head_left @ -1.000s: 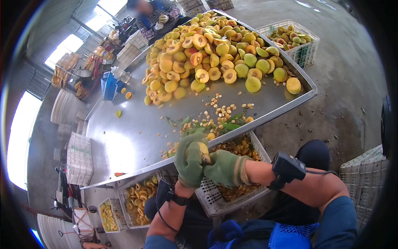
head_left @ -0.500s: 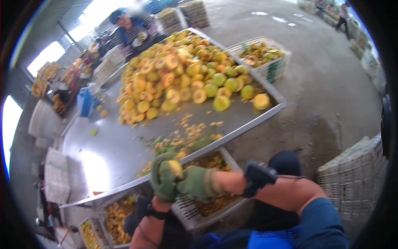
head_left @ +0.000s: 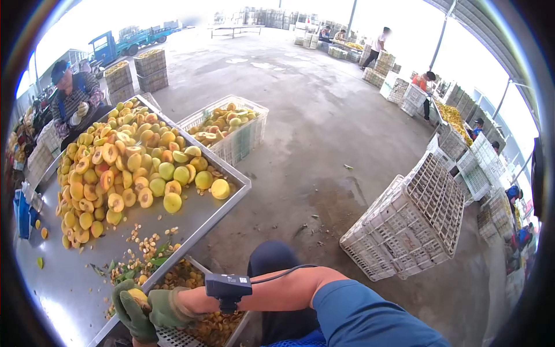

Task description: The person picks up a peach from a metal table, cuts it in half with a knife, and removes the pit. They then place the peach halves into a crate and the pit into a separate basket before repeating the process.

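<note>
At the near edge of the metal table (head_left: 191, 234), both my hands wear green gloves and meet low in the view. My left hand (head_left: 130, 313) is closed around a yellow peach (head_left: 139, 295), only part of which shows. My right hand (head_left: 166, 307) presses in beside the peach with fingers curled; what they hold, if anything, is hidden. Below them stands a crate (head_left: 240, 325) with peach scraps. Pits and green leaves (head_left: 157, 261) lie scattered on the table by my hands. Farther up rises a big heap of whole and halved peaches (head_left: 124, 168).
Beyond the table's right edge sits a white crate of peaches (head_left: 231, 130). A tilted stack of crates (head_left: 399, 225) stands on the floor at right. A co-worker (head_left: 75, 101) sits at the table's far left. A blue container (head_left: 23, 214) is at the left edge.
My view has swung to the right, so the table and hands appear farther left and more floor and crates show. My hands remain together around the peach.
</note>
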{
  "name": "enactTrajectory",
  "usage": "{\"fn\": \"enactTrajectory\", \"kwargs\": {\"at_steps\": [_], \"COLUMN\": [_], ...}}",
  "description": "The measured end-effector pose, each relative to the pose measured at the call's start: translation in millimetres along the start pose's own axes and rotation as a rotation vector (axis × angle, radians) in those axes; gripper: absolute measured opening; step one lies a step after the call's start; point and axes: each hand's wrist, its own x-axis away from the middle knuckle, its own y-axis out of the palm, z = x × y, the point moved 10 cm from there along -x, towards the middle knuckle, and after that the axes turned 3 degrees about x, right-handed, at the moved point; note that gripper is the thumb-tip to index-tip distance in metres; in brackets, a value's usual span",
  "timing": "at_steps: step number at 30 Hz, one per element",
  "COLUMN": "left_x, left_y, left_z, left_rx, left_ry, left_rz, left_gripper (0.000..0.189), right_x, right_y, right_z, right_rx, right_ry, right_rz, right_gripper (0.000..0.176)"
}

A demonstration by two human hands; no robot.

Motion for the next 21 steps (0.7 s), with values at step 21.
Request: {"fn": "enactTrajectory", "kwargs": {"at_steps": [21], "left_x": [-1.0], "left_y": [8.5], "left_z": [39.3], "left_rx": [-0.214], "left_ry": [0.149], "left_rz": [-0.13], "left_gripper": [0.047], "right_x": [15.4], "right_y": [4.1], "right_z": [-17.3], "right_rx": [-0.042], "right_ry": [0.088], "right_rz": [-0.022], "right_gripper": [0.022]}}
